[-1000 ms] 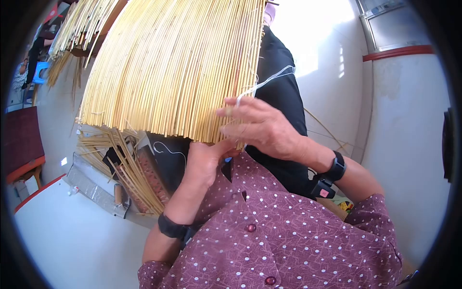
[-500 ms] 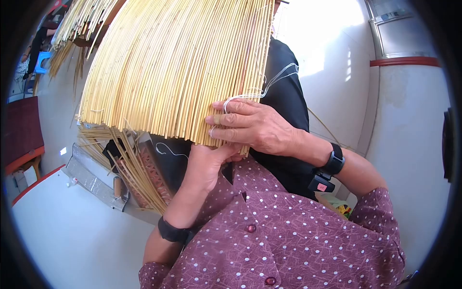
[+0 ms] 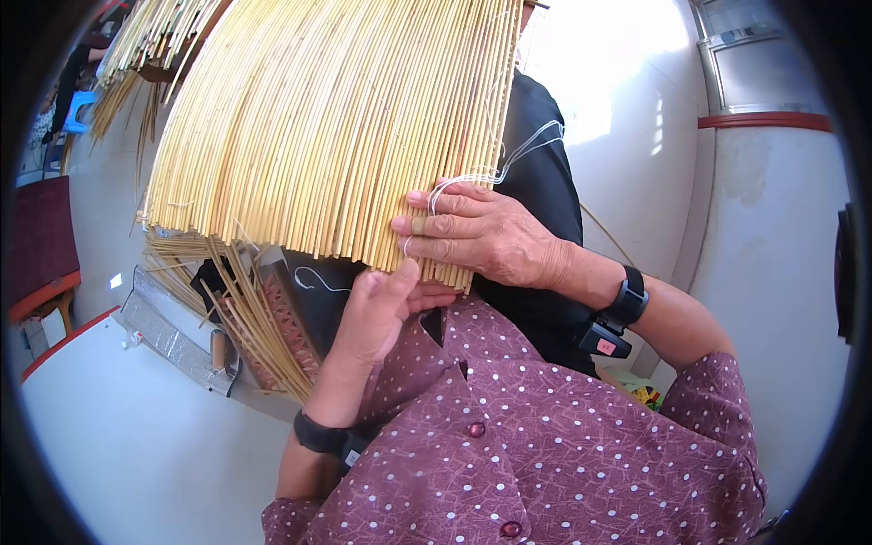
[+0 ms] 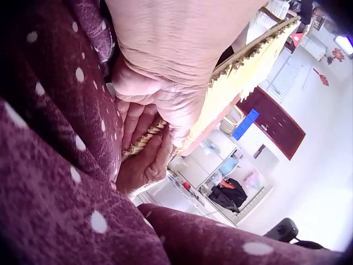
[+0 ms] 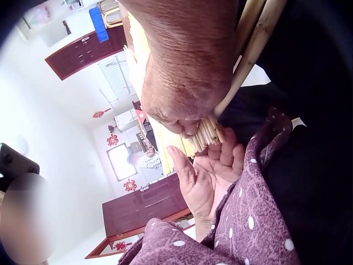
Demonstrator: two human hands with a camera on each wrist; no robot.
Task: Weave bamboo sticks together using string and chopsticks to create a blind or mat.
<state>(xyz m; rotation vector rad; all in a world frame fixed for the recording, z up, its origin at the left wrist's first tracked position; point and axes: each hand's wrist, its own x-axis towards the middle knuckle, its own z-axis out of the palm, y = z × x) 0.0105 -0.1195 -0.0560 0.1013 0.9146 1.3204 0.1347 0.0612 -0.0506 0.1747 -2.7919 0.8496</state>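
A broad mat of straight yellow stalks [image 3: 300, 127], laid side by side, slopes over the person's lap. My right hand [image 3: 486, 232] lies on its near right corner, fingers extended across the stalks, thumb hidden. White thread [image 3: 463, 179] loops over those fingers and trails right onto the dark trouser leg. At the near edge my left hand [image 3: 377, 309] holds the stalk ends, its thumb on top and its fingers underneath. The right wrist view shows the left palm [image 5: 207, 182] turned up below the cut stalk ends [image 5: 209, 135].
Loose stalks [image 3: 263, 336] lie beside a patterned reddish box at the left. A silvery flat sheet [image 3: 173, 327] rests on the white surface there. More bundled stalks [image 3: 150, 41] are at the upper left, near a blue stool [image 3: 80, 111]. A red-edged ledge [image 3: 767, 118] runs along the right wall.
The right hand came down onto the mat with the thread and then stayed there. The left thumb has swung up from beside the right hand to the stalk ends.
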